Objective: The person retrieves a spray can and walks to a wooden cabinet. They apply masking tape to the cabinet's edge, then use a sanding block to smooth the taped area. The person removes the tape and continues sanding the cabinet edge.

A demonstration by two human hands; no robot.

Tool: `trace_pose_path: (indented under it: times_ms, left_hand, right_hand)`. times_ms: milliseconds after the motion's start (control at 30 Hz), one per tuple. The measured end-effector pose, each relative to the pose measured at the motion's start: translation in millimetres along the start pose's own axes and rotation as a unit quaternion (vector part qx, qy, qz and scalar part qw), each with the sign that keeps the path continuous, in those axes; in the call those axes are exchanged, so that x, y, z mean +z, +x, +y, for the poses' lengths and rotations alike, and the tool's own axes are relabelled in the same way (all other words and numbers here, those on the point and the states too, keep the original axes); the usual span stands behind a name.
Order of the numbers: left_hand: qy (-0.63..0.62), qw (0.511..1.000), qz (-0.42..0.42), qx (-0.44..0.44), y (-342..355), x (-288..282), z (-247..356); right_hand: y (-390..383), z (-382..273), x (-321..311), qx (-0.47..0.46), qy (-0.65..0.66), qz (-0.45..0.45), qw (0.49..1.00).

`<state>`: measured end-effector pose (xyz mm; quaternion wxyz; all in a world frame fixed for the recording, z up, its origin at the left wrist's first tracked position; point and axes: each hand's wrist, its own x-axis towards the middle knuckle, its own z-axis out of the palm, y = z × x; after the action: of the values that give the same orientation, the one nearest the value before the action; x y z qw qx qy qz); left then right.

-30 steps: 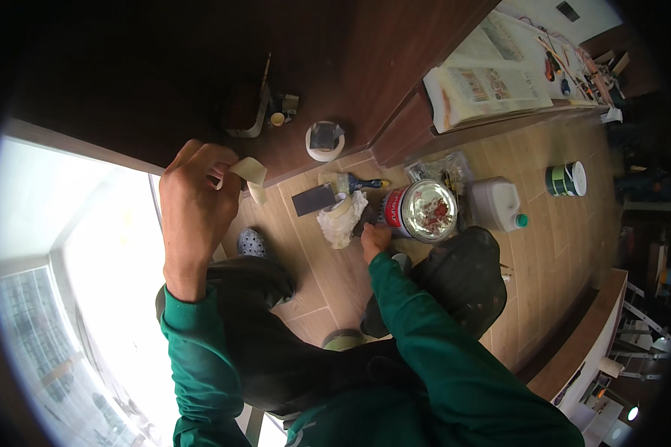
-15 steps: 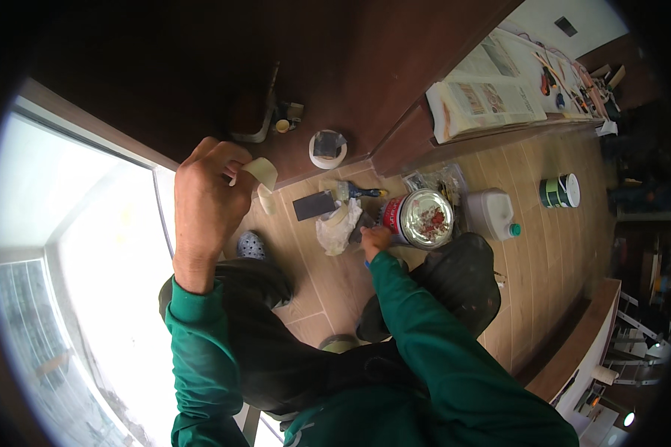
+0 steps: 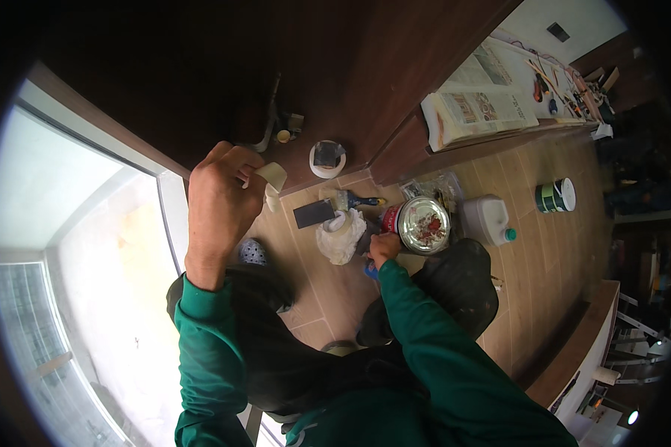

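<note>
My left hand (image 3: 220, 205), raised beside the dark wood panel (image 3: 380, 89), pinches a curled cream tape-like strip (image 3: 272, 175). My right hand (image 3: 382, 248) is closed beside a metal can (image 3: 423, 227) with a shiny, red-stained lid; a dark grey piece lies at its fingers, and what it grips I cannot make out. A small blue thing (image 3: 371, 270) shows under it. On the wooden floor nearby are a crumpled white cloth (image 3: 337, 244), a dark flat pad (image 3: 313, 214) and a paintbrush (image 3: 361, 201). A white roll (image 3: 326, 167) with a dark square sits by the panel.
A translucent jug (image 3: 481, 220) and a green tub (image 3: 550, 197) stand to the right. Newspapers (image 3: 477, 108) and tools (image 3: 548, 89) lie on the right-hand ledge. A bright glazed opening (image 3: 82, 231) fills the left side; a wooden edge (image 3: 574, 343) and ladder (image 3: 641, 328) are lower right.
My left hand has shifted right in the picture, still pinching the strip, as the view drifted slightly. My right hand sits a little lower beside the can, and a blue thing now shows beneath it.
</note>
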<state>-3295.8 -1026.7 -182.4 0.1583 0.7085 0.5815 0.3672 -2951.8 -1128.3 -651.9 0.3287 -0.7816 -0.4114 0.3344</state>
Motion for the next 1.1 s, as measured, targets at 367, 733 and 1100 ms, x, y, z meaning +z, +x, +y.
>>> trace_pose_path:
  times_ms: [367, 733, 1100]
  left_hand:
    - [-0.015, 1.000, -0.001, -0.002, -1.5, -5.1, -1.1]
    - [-0.014, 1.000, 0.007, -0.004, -4.2, -6.8, -1.2]
    - [-0.002, 1.000, 0.005, -0.010, -7.9, -10.4, -7.4]
  right_hand:
    - [-48.1, -159.7, -50.4, 0.067, -0.182, 0.085, 0.977]
    - [-56.1, -201.6, -79.5, 0.007, -0.184, 0.104, 0.977]
    - [-52.3, -157.9, -26.6, 0.075, -0.145, 0.090, 0.983]
